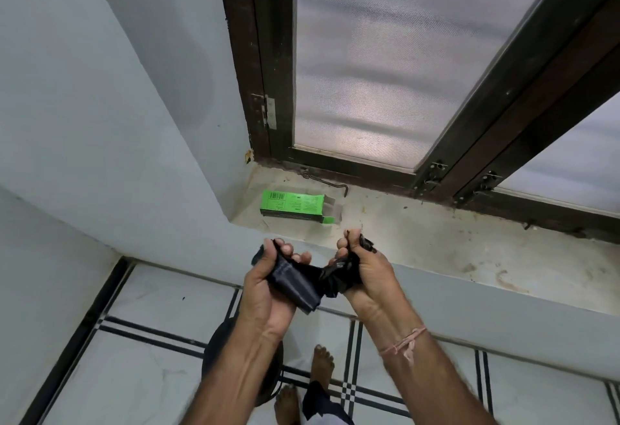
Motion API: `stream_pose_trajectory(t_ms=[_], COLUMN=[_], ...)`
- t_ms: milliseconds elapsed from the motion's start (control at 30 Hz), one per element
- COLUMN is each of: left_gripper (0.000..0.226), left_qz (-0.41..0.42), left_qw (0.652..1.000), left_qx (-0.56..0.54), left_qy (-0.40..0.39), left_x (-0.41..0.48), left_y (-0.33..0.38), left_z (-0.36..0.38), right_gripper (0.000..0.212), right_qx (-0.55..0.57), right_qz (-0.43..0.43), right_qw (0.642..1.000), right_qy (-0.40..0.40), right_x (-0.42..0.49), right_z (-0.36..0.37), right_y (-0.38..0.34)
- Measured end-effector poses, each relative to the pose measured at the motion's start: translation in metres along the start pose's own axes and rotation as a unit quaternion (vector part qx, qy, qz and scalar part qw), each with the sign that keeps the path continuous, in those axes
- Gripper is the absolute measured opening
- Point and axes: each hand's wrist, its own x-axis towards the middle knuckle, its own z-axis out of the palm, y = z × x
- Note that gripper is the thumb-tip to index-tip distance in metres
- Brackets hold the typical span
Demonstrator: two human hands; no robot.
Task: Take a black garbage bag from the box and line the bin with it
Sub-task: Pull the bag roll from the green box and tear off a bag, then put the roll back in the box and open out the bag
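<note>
Fingers [287, 249] of the left hand [268, 285] are curled round the still-folded part of the black garbage bag [302, 285]. Those of the right hand [364, 277] are bunched tight on its crumpled end, with a scrap of plastic poking out above the knuckles. The bag spans the short gap between the two hands, held at about the level of the sill's front edge.

Just beyond the fingertips, and slightly to their left, the green box [295, 206] lies on its side on the window sill [436, 243], its end flaps open. So the first half of the job looks done: a bag is out of the box and in hand. By the look of it, what remains is to shake or pull the bag open, find its mouth and fit it over the bin [218, 347]. The bin sits on the tiled floor [134, 374], well below the fingers and mostly hidden under the left forearm. Whether it already holds a liner cannot be told.

Room to work is fair. The sill's front edge runs just ahead of the fingers and the wall [100, 122] stands to their left, so spreading the bag forward would likely brush the ledge. Open space lies to the right and downward, toward the person's bare feet [322, 364] beside the bin.
</note>
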Motion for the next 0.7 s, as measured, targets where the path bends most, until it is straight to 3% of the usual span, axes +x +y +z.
stream_pose_trajectory(t_ms=[333, 433, 500, 600, 667, 700], left_gripper=[0.014, 0.016, 0.015, 0.014, 0.015, 0.019], left_qz=[0.065, 0.081, 0.078, 0.038, 0.024, 0.016], left_qw=[0.987, 0.984, 0.985, 0.991, 0.996, 0.997], left_qx=[0.148, 0.156, 0.144, 0.119, 0.080, 0.053], left_qy=[0.018, 0.040, 0.049, 0.049, 0.042, 0.046], left_x=[0.005, 0.008, 0.011, 0.008, 0.007, 0.006], left_y=[0.014, 0.026, 0.033, 0.024, 0.013, 0.008], left_z=[0.001, -0.007, -0.016, -0.013, 0.000, 0.007], right_gripper=[0.014, 0.012, 0.015, 0.026, 0.029, 0.041], right_qx=[-0.054, -0.102, -0.202, -0.387, -0.462, -0.495], right_qz=[-0.031, -0.076, -0.121, -0.136, -0.138, -0.138], right_qw=[0.998, 0.991, 0.971, 0.910, 0.870, 0.848], right_qy=[-0.031, -0.035, -0.038, -0.062, -0.101, -0.129], right_x=[-0.005, -0.009, -0.013, -0.021, -0.023, -0.022], right_z=[-0.012, -0.022, -0.026, -0.020, -0.017, -0.018], right_y=[-0.004, -0.018, -0.030, -0.021, -0.004, 0.005])
